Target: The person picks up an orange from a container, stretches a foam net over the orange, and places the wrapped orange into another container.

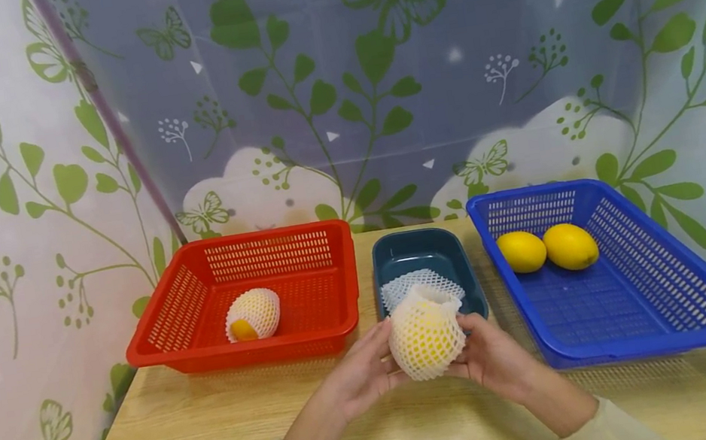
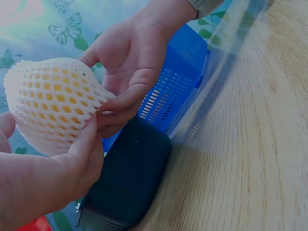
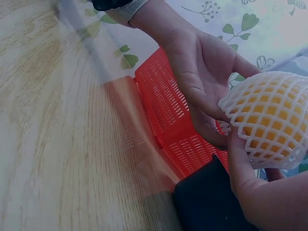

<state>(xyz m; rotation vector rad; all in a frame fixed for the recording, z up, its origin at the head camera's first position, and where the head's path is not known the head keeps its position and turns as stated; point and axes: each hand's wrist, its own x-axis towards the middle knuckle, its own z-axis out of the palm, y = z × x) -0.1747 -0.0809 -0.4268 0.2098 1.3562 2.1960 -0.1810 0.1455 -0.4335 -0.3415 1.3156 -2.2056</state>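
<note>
A yellow fruit in a white foam net, which looks like a lemon, is held between both hands above the front of a dark teal tray. My left hand grips its left side, and my right hand grips its right side. In the left wrist view, fingers of both hands pinch the edge of the foam net. The right wrist view shows the netted fruit with yellow skin through the mesh. A loose foam net lies in the tray, partly hidden behind the fruit.
To the left stands a red basket with one netted yellow-orange fruit inside. A blue basket on the right holds two bare lemons. All stand on a wooden table, with a patterned curtain behind.
</note>
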